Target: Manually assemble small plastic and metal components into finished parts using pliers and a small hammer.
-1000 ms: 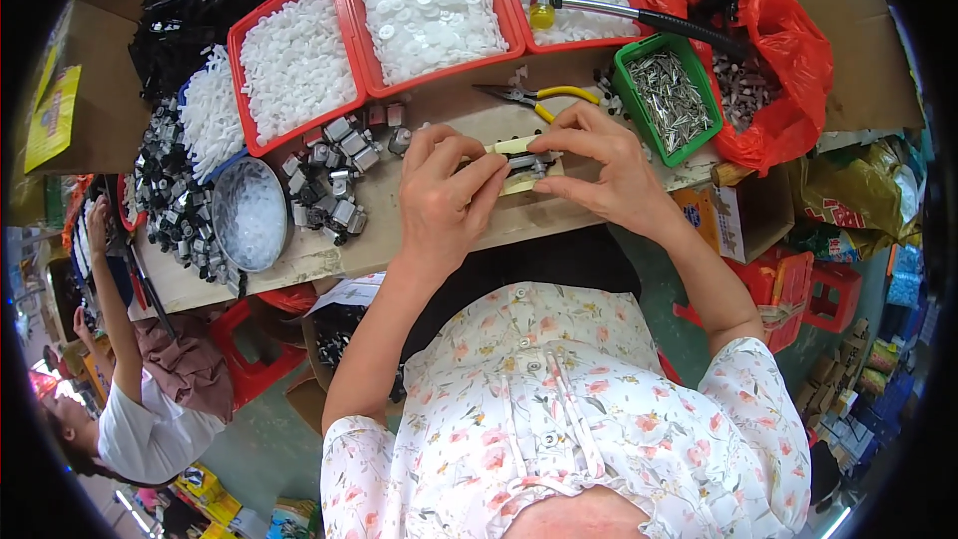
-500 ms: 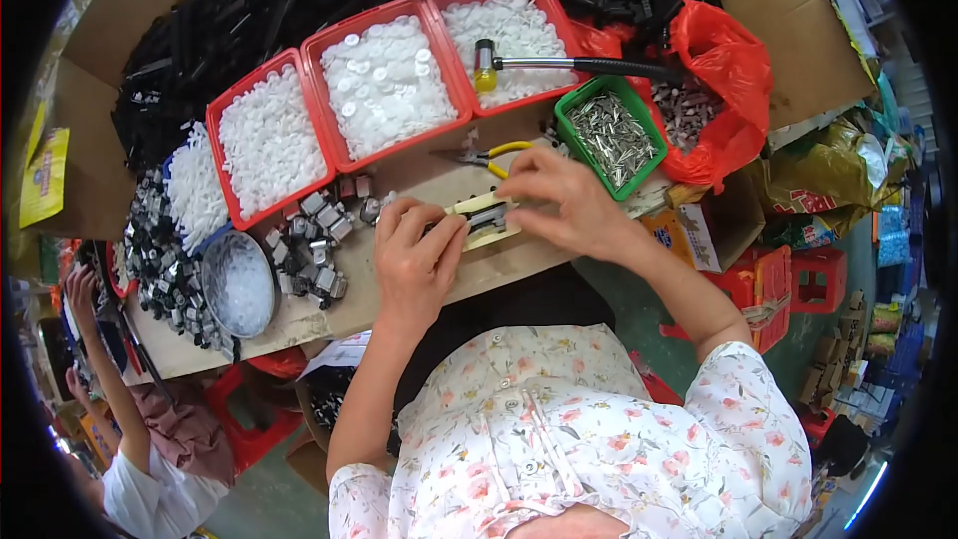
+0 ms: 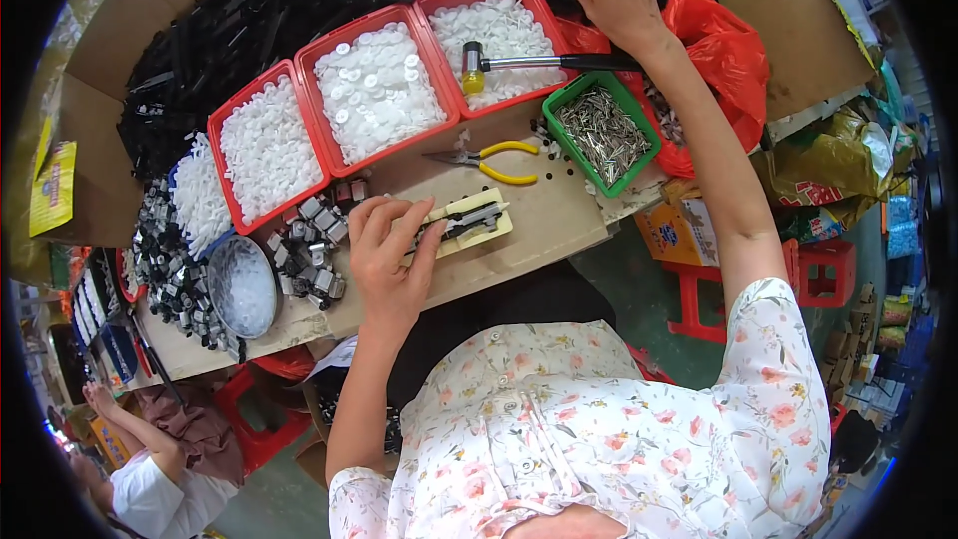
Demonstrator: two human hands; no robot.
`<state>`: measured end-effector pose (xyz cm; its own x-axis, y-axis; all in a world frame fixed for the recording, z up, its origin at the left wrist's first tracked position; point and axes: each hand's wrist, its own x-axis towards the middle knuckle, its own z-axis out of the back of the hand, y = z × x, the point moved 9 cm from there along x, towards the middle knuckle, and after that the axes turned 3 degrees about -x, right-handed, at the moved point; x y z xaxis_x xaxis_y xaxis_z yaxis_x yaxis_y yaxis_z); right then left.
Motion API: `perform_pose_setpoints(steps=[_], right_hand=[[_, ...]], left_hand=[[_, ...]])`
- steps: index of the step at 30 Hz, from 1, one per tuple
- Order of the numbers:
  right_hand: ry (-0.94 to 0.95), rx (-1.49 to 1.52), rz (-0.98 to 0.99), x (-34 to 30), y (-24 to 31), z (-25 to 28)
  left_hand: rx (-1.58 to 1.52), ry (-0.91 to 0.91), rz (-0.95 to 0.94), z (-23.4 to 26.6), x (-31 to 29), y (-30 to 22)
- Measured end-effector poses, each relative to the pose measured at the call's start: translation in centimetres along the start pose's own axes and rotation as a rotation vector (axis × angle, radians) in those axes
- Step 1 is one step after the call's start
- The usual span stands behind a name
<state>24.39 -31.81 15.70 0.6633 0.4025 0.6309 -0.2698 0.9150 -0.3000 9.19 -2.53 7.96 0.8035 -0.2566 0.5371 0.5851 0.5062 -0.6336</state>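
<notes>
My left hand (image 3: pixel 384 255) grips the left end of a cream block-like holder (image 3: pixel 491 230), thumb and fingers closed on it. A narrow black-and-grey part (image 3: pixel 469 219) lies along the holder; my fingers hide its left end. My right hand (image 3: pixel 617 0) is far forward, at the near edge of a heap of long black plastic parts (image 3: pixel 230 30). Its fingers are curled together, and whatever they hold cannot be made out against the dark heap. Yellow-handled pliers (image 3: pixel 509 164) lie on the table beyond the holder.
Red trays (image 3: pixel 321 130) hold small white plastic pieces. A hammer (image 3: pixel 544 63) lies across the right one. Nearby are a green tray (image 3: pixel 639 162) of metal pins, a red bag (image 3: pixel 728 50), a round bowl (image 3: pixel 243 289) and small metal parts (image 3: pixel 319 240). Another person (image 3: pixel 165 459) sits at left.
My right hand has left the holder and reached forward and right to the black heap. The left hand keeps its hold, and the black-and-grey part in the holder is now uncovered.
</notes>
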Motion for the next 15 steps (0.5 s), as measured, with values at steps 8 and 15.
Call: perform_pose_setpoints(steps=[8,15], right_hand=[[-0.035,0.512,0.258,1.6,11.8,7.9],[0.467,1.249,0.292,0.7,20.1,8.0]], left_hand=[[-0.215,-0.102,0.173,2.1,2.1,1.3],[-1.004,-0.052,0.397,-0.4,2.8,1.8]])
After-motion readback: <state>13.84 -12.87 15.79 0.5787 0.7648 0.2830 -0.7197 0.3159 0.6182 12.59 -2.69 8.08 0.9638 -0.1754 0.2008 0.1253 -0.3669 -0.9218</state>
